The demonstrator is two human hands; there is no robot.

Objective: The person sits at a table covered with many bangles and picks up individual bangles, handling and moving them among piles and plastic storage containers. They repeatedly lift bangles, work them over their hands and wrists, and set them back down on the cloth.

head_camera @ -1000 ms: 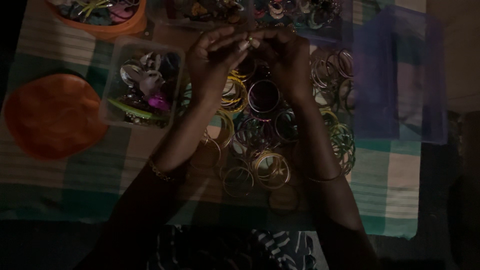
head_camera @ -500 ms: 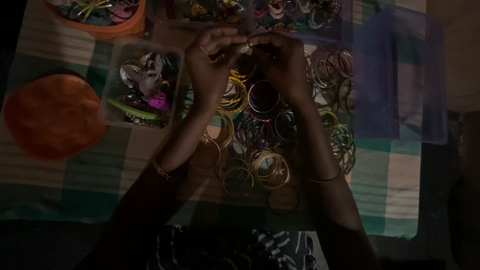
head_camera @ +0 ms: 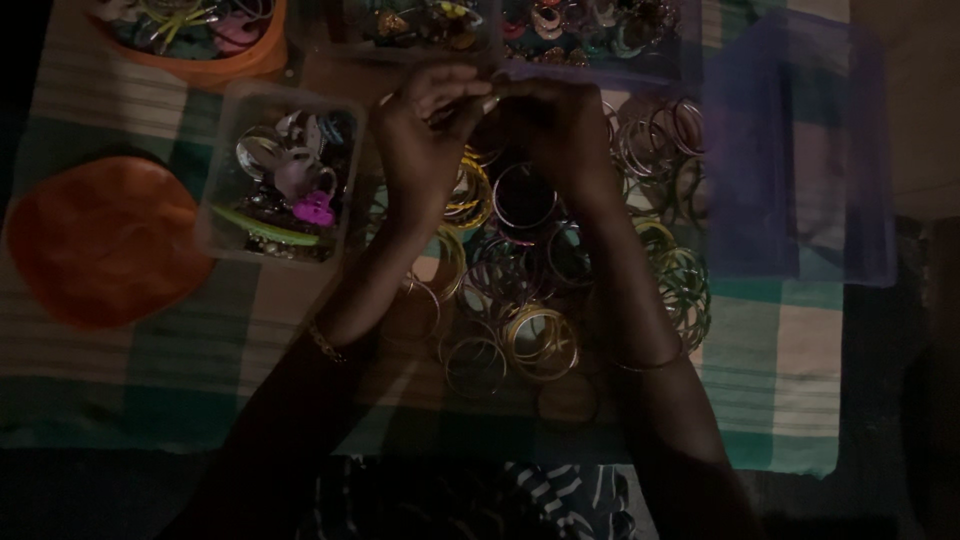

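Both forearms reach forward from the near edge of the checked cloth and converge toward its far side, so that the two hands meet above the spread of bangles. The left hand is raised with its back toward the camera, wrist bent slightly inward; a thin bracelet sits on that wrist. The right hand mirrors it, knuckles up, and a fine bangle circles its forearm lower down.

The fingers of both hands are curled and drawn together at the tips, pinching a small pale item between them where the hands touch. The light is too dim to tell what the item is; only a short bright sliver of it shows between the fingertips. No finger is spread.

The bangles lie flat on the middle of the cloth under and around the hands: gold, green, silver and dark rings, some stacked in small bundles, some single and overlapping.

Toward the left edge lies a round orange lid. Just beside it, nearer the hands, stands a clear square box with mixed trinkets, one of them a purple flower. At the far left corner sits an orange tub of oddments. Along the far edge run clear trays of small pieces, and a translucent purple lid rests at the right edge.
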